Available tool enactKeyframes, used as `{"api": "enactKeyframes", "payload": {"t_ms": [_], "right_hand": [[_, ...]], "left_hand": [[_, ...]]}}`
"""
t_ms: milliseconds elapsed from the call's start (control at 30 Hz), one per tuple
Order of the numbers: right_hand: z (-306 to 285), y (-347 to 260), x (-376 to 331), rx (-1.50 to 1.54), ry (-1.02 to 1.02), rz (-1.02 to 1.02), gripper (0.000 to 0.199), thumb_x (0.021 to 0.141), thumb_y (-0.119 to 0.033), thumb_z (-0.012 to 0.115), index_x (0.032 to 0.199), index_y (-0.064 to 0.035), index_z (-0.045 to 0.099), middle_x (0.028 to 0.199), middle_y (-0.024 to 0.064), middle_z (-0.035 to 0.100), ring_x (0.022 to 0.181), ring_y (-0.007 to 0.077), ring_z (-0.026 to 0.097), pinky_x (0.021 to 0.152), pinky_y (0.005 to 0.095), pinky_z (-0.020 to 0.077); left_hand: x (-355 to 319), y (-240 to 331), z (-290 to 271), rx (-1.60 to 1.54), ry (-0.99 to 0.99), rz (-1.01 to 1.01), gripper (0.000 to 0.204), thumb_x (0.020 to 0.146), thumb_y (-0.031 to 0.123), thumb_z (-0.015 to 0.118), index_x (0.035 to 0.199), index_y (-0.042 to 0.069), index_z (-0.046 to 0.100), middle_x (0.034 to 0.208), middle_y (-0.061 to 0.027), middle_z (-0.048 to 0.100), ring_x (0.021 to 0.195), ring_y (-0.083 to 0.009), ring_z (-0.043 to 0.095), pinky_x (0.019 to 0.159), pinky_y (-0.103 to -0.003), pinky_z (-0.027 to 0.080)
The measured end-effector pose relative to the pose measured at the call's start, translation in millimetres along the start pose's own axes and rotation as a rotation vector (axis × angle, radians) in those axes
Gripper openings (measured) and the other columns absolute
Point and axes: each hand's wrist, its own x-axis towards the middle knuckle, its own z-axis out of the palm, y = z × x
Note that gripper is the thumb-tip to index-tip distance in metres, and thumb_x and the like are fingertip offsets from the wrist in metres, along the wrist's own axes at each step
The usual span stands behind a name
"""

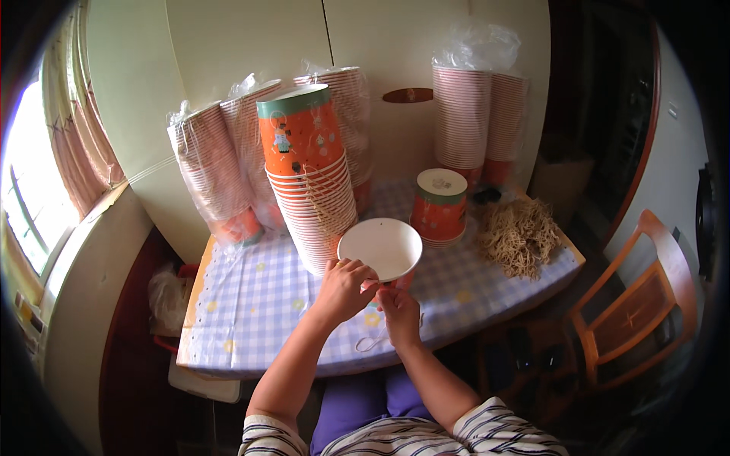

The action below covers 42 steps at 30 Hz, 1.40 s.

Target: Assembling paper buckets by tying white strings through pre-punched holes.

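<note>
A paper bucket [382, 245] with a white inside and orange outer wall is tipped so that its mouth faces me, near the table's front. My left hand [348, 289] is closed at its near rim, fingers bent over the edge. Just below the rim, my right hand [400, 313] pinches something small against the bucket's side; its fingertips almost meet those of the left. A thin pale cord [371, 343] loops below the right hand, so it may be what the fingers hold. The hands hide most of the bucket's outer wall.
Left of the bucket stands a tall stack of upside-down orange buckets [306, 144] with cords draped over it. A shorter stack [439, 209] sits right, beside a heap of tan cords [520, 237]. Plastic-wrapped stacks [461, 114] line the back. A wooden chair [635, 304] stands right.
</note>
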Motion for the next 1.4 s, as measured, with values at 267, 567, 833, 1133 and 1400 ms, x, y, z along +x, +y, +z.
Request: {"api": "enactKeyframes", "payload": {"t_ms": [267, 567, 833, 1133, 1400], "right_hand": [[3.5, 7.6, -2.3, 0.152, -0.023, -0.005, 0.021, 0.090, -0.019, 0.058, 0.089, 0.0013, 0.062, 0.071, 0.0016, 0.060, 0.066, 0.0067, 0.054, 0.061, 0.0223, 0.0430], [3.9, 25.2, 2.0, 0.241, -0.023, -0.084, 0.018, 0.089, -0.016, 0.058, 0.089, 0.0014, 0.061, 0.073, 0.0010, 0.059, 0.066, 0.0071, 0.054, 0.062, 0.0219, 0.0440], [2.5, 30.4, 3.2, 0.241, -0.026, -0.057, 0.016, 0.088, -0.015, 0.060, 0.091, 0.0013, 0.061, 0.075, 0.0022, 0.061, 0.067, 0.0079, 0.055, 0.063, 0.0222, 0.0452], [0.3, 30.4, 4.0, 0.199, -0.019, -0.079, 0.018, 0.087, -0.016, 0.061, 0.090, 0.0016, 0.062, 0.075, 0.0034, 0.062, 0.067, 0.0086, 0.057, 0.063, 0.0228, 0.0468], [-1.7, 23.7, 1.6, 0.169, -0.016, -0.072, 0.016, 0.087, -0.010, 0.062, 0.096, 0.0031, 0.062, 0.077, 0.0055, 0.063, 0.066, 0.0093, 0.058, 0.065, 0.0229, 0.0473]], "left_hand": [[4.5, -0.9, 2.7, -0.022, 0.053, 0.193, 0.034, 0.068, 0.014, 0.070, 0.101, 0.008, 0.062, 0.083, -0.0068, 0.065, 0.079, -0.0254, 0.062, 0.077, -0.037, 0.046], [15.2, 3.8, -3.1, 0.102, -0.022, 0.388, 0.024, 0.070, 0.009, 0.060, 0.094, 0.006, 0.061, 0.074, -0.0071, 0.064, 0.069, -0.0241, 0.064, 0.067, -0.037, 0.048], [15.8, 3.1, 0.2, 0.100, -0.071, 0.390, 0.025, 0.069, 0.008, 0.059, 0.093, 0.005, 0.061, 0.075, -0.0078, 0.062, 0.067, -0.0253, 0.063, 0.063, -0.037, 0.049], [17.2, 1.4, -0.7, 0.188, -0.111, 0.435, 0.022, 0.073, 0.013, 0.059, 0.094, 0.006, 0.059, 0.072, -0.0073, 0.061, 0.063, -0.0254, 0.063, 0.060, -0.037, 0.050], [17.0, 1.5, -3.9, 0.174, -0.131, 0.445, 0.021, 0.076, 0.013, 0.058, 0.096, 0.005, 0.056, 0.070, -0.0082, 0.060, 0.062, -0.0266, 0.064, 0.057, -0.038, 0.051]]}}
